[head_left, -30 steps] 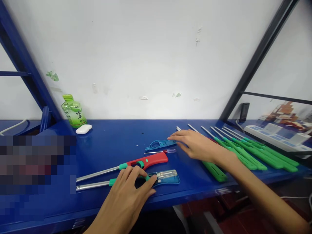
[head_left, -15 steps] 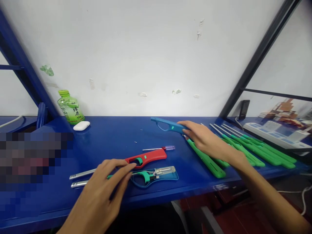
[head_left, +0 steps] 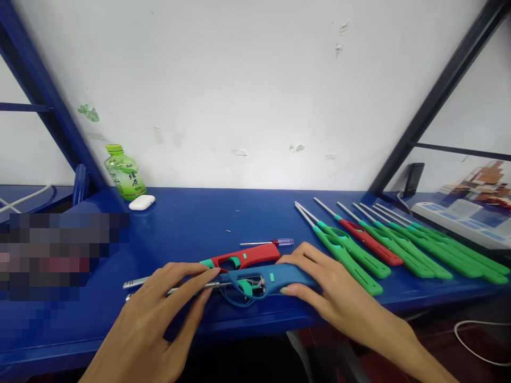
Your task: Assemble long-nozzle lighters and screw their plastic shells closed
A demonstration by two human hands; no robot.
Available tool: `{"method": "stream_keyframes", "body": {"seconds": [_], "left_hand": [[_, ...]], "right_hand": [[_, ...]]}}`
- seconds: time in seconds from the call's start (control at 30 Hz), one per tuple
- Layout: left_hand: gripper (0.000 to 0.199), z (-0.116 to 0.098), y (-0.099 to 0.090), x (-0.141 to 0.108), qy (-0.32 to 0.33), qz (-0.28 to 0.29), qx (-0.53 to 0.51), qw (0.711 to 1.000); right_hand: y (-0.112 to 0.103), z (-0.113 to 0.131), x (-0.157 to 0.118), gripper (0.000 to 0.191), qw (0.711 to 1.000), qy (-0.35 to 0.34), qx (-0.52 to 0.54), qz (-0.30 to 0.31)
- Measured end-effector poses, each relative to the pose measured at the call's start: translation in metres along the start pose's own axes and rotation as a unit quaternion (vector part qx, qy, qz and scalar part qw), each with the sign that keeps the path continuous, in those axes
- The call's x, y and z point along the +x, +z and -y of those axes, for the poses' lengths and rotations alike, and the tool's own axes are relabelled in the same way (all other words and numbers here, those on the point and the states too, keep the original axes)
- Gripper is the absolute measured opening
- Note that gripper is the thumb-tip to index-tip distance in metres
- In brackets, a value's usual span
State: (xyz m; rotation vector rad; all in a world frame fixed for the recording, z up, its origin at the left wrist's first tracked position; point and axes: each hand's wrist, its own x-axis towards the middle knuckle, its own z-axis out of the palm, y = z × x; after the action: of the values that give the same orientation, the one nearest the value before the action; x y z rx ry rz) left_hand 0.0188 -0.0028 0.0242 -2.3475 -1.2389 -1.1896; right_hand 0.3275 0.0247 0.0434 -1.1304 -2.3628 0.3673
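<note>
My left hand [head_left: 157,314] is closed around the metal tube [head_left: 213,284] of an opened blue gas lighter. My right hand [head_left: 339,290] grips a blue lighter shell half [head_left: 289,277], holding it over the lower blue shell half [head_left: 235,304]. A green trigger [head_left: 248,288] shows through the opening. The upper half covers most of the inner parts, and I cannot tell whether the halves touch. Just behind lies a red lighter [head_left: 257,254] with a green trigger. Farther back is a small screwdriver [head_left: 284,242] with a clear purple handle.
Several green lighters [head_left: 351,266] and one red lighter [head_left: 371,242] lie in a row at the right. A green tea bottle [head_left: 128,175] and a white earphone case [head_left: 142,202] stand back left. Two tiny metal pieces lie mid-table. A power strip [head_left: 459,218] sits far right.
My right hand has brought the blue shell half from above the table's back right, down and left over the opened lighter. My left hand keeps its grip. The view has shifted slightly.
</note>
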Motion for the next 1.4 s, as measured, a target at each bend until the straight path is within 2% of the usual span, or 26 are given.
{"method": "stream_keyframes", "body": {"seconds": [0.2,0.37,0.53,0.9,1.13,1.27,1.4], "left_hand": [[0.024,0.007,0.005,-0.001,0.017,0.033,-0.005,0.999],[0.024,0.009,0.009,-0.002,0.03,0.053,0.003,0.998],[0.027,0.013,0.01,-0.002,0.029,0.065,0.015,0.997],[0.029,0.018,0.011,-0.002,0.026,0.052,0.024,0.998],[0.026,0.02,0.014,-0.002,0.048,0.052,-0.001,0.997],[0.032,0.018,0.018,-0.002,0.06,0.058,-0.011,0.996],[0.031,0.015,0.012,-0.005,0.058,0.077,0.004,0.995]], "right_hand": [[0.019,0.004,-0.001,0.03,0.997,-0.029,-0.064,-0.036],[0.026,0.001,-0.002,0.034,0.996,-0.031,-0.084,-0.019],[0.029,-0.001,-0.002,0.037,0.995,-0.017,-0.096,-0.006],[0.032,0.003,0.002,0.043,0.993,-0.017,-0.115,-0.001],[0.034,0.008,-0.007,0.04,0.988,-0.037,-0.15,-0.004],[0.034,0.014,-0.014,0.043,0.98,-0.046,-0.193,-0.008],[0.035,0.016,-0.017,0.044,0.98,-0.037,-0.196,-0.016]]}}
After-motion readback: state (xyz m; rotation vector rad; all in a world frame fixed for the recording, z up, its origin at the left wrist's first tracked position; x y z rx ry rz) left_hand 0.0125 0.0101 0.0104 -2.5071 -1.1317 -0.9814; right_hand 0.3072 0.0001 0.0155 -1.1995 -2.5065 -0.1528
